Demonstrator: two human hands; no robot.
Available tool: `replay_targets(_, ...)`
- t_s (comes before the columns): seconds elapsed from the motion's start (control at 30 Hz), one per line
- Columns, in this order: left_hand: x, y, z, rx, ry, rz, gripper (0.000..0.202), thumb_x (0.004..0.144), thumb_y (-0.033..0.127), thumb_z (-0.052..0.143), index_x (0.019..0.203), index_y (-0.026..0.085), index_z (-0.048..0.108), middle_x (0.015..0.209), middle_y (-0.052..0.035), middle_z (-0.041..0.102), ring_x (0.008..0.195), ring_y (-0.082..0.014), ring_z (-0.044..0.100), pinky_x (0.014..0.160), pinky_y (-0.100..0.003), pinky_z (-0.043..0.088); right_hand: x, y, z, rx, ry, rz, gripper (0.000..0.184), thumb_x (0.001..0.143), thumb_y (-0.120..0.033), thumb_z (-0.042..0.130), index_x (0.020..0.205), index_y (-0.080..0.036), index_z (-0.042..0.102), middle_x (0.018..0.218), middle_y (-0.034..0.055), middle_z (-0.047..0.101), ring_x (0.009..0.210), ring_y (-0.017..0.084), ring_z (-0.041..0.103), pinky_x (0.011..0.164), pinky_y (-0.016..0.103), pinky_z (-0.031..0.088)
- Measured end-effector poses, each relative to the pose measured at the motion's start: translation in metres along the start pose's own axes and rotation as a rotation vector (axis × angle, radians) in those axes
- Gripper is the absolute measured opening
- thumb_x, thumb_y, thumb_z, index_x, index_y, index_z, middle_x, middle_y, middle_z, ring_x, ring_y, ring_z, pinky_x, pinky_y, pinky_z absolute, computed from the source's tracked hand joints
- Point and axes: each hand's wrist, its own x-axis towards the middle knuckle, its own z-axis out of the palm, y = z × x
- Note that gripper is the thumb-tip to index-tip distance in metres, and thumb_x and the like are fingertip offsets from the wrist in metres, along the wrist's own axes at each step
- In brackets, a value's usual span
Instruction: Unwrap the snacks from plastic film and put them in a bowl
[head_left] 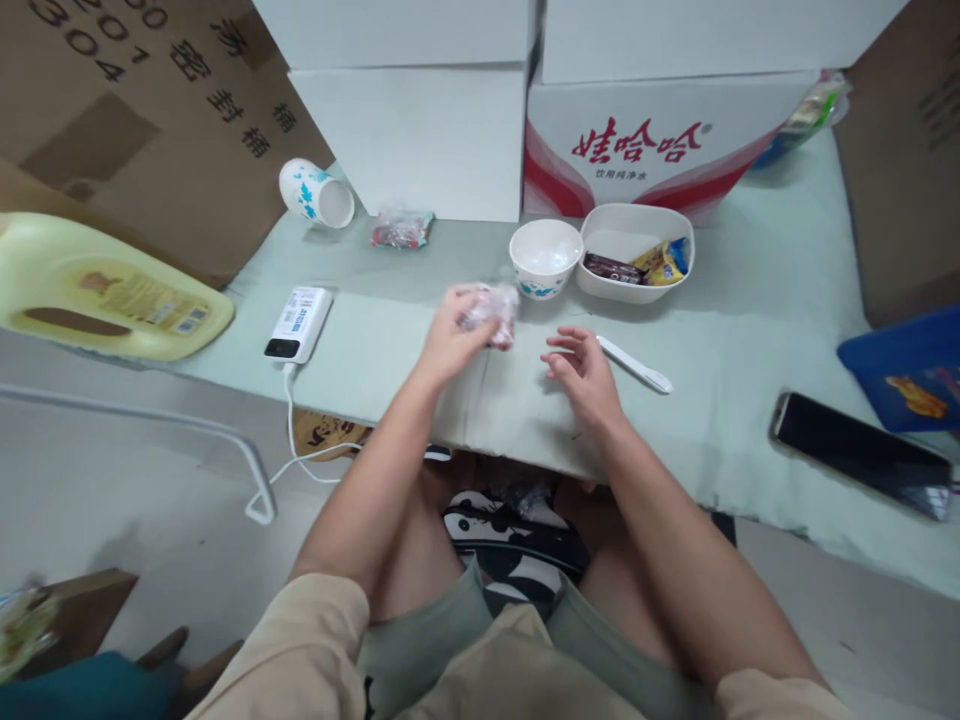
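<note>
My left hand (457, 330) is closed around a small clear-wrapped packet (501, 312) with reddish contents, held over the cloth-covered table. What exactly is inside is blurred. To its right, my right hand (581, 372) is empty, its fingers apart and slightly curled. A white plastic knife-like utensil (637, 365) lies just beside that hand. Behind the hands stands a white paper cup (546, 262) with blue leaf print, upright. It touches a white oval bowl (637, 292), in which lie a dark brown wrapped snack (613, 268) and a yellow-and-blue snack packet (664, 262).
Another paper cup (315, 194) lies tipped at the back left, near a clear-wrapped red packet (403, 229). A white power bank (298, 325) with a cable and a yellow jug (112, 290) are leftward. On the right lie a phone (859, 452) and blue package (907, 365). White boxes (420, 140) stand behind.
</note>
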Motion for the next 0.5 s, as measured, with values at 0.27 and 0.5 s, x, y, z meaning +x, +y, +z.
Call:
replay_targets(0.27, -0.040, 0.041, 0.052, -0.441, -0.392, -0.264, 0.108, 0.055, 0.030, 0.091, 0.147, 0.032, 0.033, 0.148, -0.0165, 0.042, 0.113, -0.0279, 0.062, 0.091, -0.041, 0.055, -0.004, 0.004, -0.025, -0.062, -0.055, 0.031, 0.043, 0.074, -0.056, 0.071, 0.098, -0.022, 0.059, 0.091, 0.0025, 0.067, 0.084, 0.020, 0.062, 0.082, 0.037, 0.051)
replay_targets(0.5, -0.033, 0.039, 0.055, -0.687, -0.230, -0.505, 0.075, 0.067, 0.034, 0.083, 0.132, 0.024, 0.047, 0.090, -0.0016, 0.066, 0.070, -0.0143, 0.065, 0.066, -0.029, 0.055, -0.004, 0.003, -0.024, 0.147, 0.058, 0.100, 0.049, 0.066, -0.051, 0.079, 0.098, -0.027, 0.050, 0.090, -0.0020, 0.061, 0.077, 0.016, 0.059, 0.068, 0.028, 0.050)
